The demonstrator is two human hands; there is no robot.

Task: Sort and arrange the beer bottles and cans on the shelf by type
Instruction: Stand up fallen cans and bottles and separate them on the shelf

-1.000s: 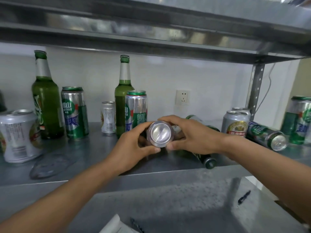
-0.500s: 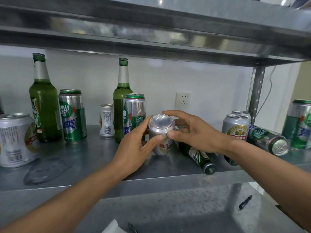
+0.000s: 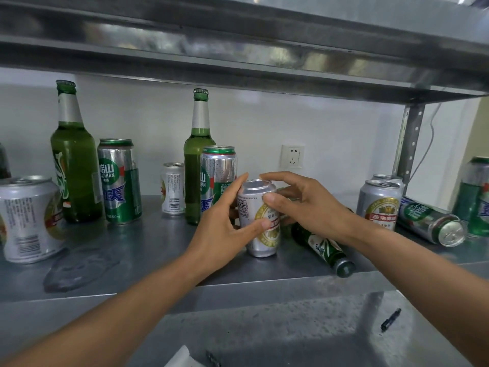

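Turned up from lying a second ago, the silver can [image 3: 260,234] now stands upright on the shelf [image 3: 148,247], beside a lying green bottle [image 3: 322,247]. Around its side curls the left hand [image 3: 225,226]; the right hand [image 3: 304,205] pinches its top with thumb and fingers.

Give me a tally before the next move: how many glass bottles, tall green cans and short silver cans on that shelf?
Green glass bottles: 3, one lying down.
Tall green cans: 4, one lying down.
Short silver cans: 5, one gripped by the left hand and right hand.
Total: 12. A dark shape at the far left edge is too cut off to count.
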